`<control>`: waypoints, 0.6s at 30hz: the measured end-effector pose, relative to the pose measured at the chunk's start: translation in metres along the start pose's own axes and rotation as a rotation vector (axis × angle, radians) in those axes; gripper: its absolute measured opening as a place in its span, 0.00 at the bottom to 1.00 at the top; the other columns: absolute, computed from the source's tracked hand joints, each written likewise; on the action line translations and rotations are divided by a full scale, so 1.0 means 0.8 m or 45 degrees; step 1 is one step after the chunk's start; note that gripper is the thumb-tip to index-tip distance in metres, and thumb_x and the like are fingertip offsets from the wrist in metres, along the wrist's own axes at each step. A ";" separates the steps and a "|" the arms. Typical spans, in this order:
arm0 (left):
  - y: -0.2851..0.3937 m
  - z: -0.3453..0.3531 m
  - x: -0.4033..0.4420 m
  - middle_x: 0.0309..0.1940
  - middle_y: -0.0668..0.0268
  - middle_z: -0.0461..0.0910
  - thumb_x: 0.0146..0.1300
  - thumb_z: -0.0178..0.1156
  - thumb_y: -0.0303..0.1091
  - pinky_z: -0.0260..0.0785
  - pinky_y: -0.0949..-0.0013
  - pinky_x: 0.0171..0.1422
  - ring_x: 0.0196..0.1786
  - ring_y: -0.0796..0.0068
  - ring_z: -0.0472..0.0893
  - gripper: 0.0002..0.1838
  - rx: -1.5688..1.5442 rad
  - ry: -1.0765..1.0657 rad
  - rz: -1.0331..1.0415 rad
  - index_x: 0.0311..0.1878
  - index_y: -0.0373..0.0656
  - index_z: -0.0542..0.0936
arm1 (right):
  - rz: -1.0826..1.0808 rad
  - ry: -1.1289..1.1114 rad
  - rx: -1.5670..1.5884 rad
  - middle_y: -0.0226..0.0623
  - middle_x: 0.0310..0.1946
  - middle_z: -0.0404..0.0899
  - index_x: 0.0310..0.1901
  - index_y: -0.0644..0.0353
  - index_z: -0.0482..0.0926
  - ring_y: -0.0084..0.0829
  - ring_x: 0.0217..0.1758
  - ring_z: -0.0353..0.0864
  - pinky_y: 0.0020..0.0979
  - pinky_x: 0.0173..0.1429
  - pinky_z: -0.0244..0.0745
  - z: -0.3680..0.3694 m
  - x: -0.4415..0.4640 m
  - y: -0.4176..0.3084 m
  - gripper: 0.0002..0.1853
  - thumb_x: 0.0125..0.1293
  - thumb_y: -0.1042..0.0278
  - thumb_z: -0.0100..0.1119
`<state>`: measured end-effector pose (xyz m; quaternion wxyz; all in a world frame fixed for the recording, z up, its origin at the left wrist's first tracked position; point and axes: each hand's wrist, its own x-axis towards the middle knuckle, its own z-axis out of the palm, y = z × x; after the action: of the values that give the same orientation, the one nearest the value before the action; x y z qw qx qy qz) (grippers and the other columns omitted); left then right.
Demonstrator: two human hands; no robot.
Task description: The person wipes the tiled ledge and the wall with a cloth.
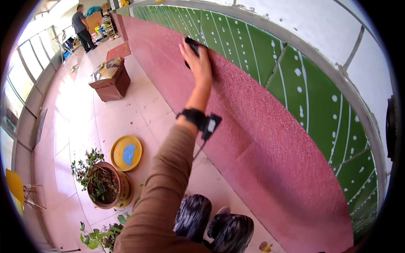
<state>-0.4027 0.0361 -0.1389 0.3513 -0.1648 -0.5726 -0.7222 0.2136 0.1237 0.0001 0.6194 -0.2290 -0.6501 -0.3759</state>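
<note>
My left hand (196, 63) reaches far forward, its fingers wrapped round a dark black block-like object (193, 45) whose exact kind I cannot make out. The object rests against the pink speckled wall panel (270, 130), close to its upper edge. Just above runs a band of green tiles (291, 80) with white lines and dots. A black strap with a small box (210, 126) and a cable is on my left wrist, below a brown sleeve. My right hand is out of view.
A potted plant (116, 187) stands on the pink tiled floor, near a round yellow lid (134, 148) with a blue patch. Farther off are a brown box (116, 84) with things on top, a red mat (118, 51) and a standing person (80, 27). A yellow chair (14, 185) is at left.
</note>
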 end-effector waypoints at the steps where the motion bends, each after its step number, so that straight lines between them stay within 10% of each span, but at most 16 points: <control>1: -0.015 0.006 0.039 0.69 0.45 0.50 0.65 0.49 0.38 0.41 0.57 0.74 0.72 0.46 0.50 0.30 0.000 -0.015 0.098 0.68 0.38 0.57 | -0.003 0.016 -0.015 0.39 0.31 0.76 0.32 0.63 0.81 0.35 0.34 0.74 0.35 0.40 0.68 0.002 -0.003 0.001 0.17 0.69 0.56 0.52; 9: -0.130 -0.026 0.075 0.67 0.46 0.56 0.67 0.48 0.40 0.44 0.57 0.73 0.70 0.47 0.54 0.25 -0.010 -0.091 0.101 0.63 0.36 0.64 | 0.199 0.150 0.205 0.38 0.30 0.76 0.31 0.62 0.79 0.31 0.33 0.74 0.32 0.37 0.68 0.022 -0.016 -0.007 0.16 0.67 0.56 0.56; 18: -0.320 -0.101 -0.163 0.60 0.46 0.67 0.60 0.49 0.59 0.57 0.53 0.66 0.65 0.48 0.64 0.35 -0.024 0.076 -1.211 0.67 0.49 0.62 | 0.099 0.245 0.019 0.38 0.27 0.75 0.29 0.61 0.78 0.33 0.30 0.74 0.34 0.35 0.69 0.023 -0.019 0.009 0.21 0.63 0.48 0.59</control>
<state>-0.4766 0.0265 -0.4282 -0.0037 0.1334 -0.5677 -0.8123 0.2097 0.1448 -0.0122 0.6948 -0.2121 -0.5809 -0.3670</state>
